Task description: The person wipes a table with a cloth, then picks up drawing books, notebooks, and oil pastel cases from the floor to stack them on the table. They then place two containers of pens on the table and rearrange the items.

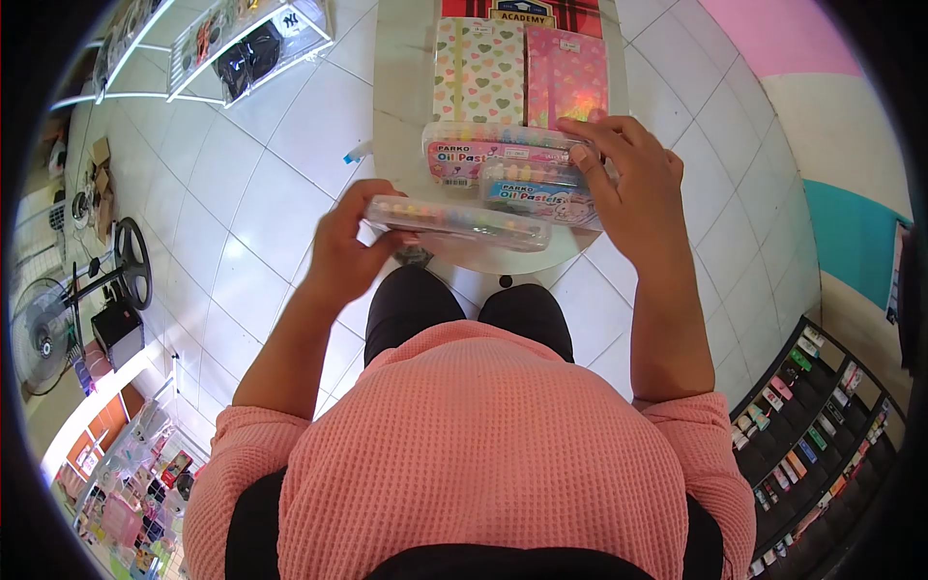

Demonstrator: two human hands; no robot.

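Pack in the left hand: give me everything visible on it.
The pack is a long, slim case, apparently clear plastic, with a row of multicoloured contents showing through. It's seen nearly edge-on; no label is readable. The left hand has its grip on the left end; the right end lies slightly lower in view. It partly overlaps the blue-labelled pack; whether they touch is unclear.
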